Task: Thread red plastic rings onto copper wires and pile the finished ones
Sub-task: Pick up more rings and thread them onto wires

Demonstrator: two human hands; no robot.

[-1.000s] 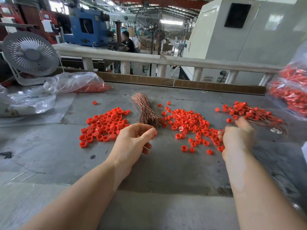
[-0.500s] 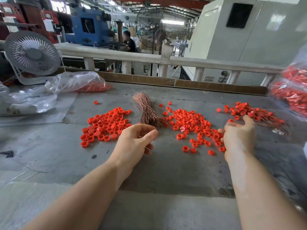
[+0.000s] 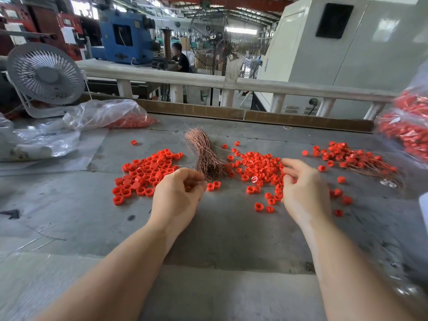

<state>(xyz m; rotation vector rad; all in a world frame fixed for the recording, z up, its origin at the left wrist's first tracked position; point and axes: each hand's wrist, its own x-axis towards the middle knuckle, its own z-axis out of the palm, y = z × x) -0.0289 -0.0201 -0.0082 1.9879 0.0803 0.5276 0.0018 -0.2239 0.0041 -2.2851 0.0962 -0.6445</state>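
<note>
A bundle of thin copper wires lies on the grey table, fanned out at its far end. Loose red plastic rings are scattered to its right, and a denser heap of red caps lies to its left. Finished wires carrying red rings are piled at the far right. My left hand sits at the bundle's near end, thumb and forefinger pinched on a thin copper wire. Over the right edge of the loose rings hovers my right hand, its fingers loosely spread and holding nothing.
A clear bag of red parts and crumpled plastic sheeting lie at the back left beside a white fan. More bags of red parts stand at the right edge. A wooden strip and a white rail close off the far side.
My right hand has drawn back leftward from the finished pile to the loose rings. My left hand has edged forward to the bundle's near end, its pinch tightened.
</note>
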